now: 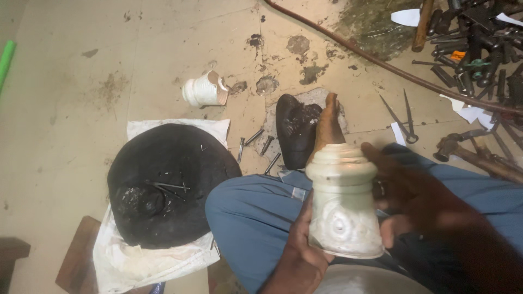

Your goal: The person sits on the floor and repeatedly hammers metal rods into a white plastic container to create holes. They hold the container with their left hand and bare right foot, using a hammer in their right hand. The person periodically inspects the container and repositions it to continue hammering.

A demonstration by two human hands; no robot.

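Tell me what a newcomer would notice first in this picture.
First, the pale carved vase-shaped piece at centre right, held over the lap between the left hand beneath it and the right hand on its side. Next, the round black mound on a white sack to the left, with thin metal tools on top. A heap of dark iron tools fills the top right corner.

Both hands raised over lap: left hand (301,247) cupped from below, right hand (406,188) w/ fingers curled.
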